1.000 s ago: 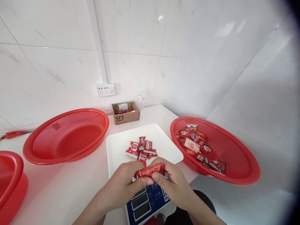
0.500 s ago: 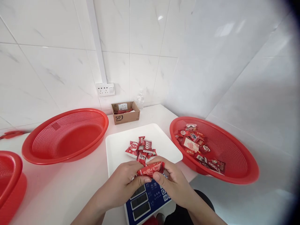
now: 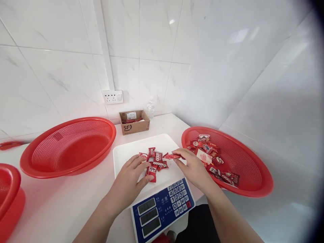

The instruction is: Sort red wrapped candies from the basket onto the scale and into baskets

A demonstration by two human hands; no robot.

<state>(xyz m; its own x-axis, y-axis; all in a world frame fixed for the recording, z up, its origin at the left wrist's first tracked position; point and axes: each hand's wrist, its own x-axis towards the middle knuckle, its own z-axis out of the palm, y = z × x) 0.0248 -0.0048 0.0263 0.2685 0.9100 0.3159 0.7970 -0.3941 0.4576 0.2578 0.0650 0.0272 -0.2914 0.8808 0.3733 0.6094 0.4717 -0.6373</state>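
Observation:
A small red snack packet (image 3: 172, 156) is pinched between the thumb and fingers of my right hand (image 3: 192, 166), above the right side of the white scale pan (image 3: 129, 152). My left hand (image 3: 130, 180) hovers over the left of the pan, thumb and fingers apart, holding nothing that I can see. Several red wrapped snack packets (image 3: 158, 158) lie in a loose cluster on the pan; my left fingers partly cover those at the left. Below the pan is the blue scale panel (image 3: 164, 211) with keys and three displays.
At the right, a red basket (image 3: 253, 168) holds several red packets. A larger red basket (image 3: 76, 148) sits at the left, with another basket (image 3: 10, 189) at the left edge. Behind the scale stand a cardboard box (image 3: 135, 126) and a clear plastic bottle (image 3: 151, 108).
My hands have separated. The left has let go of the packet and opened over the pan; the right has carried the packet up and slightly right, uncovering the scale's keys.

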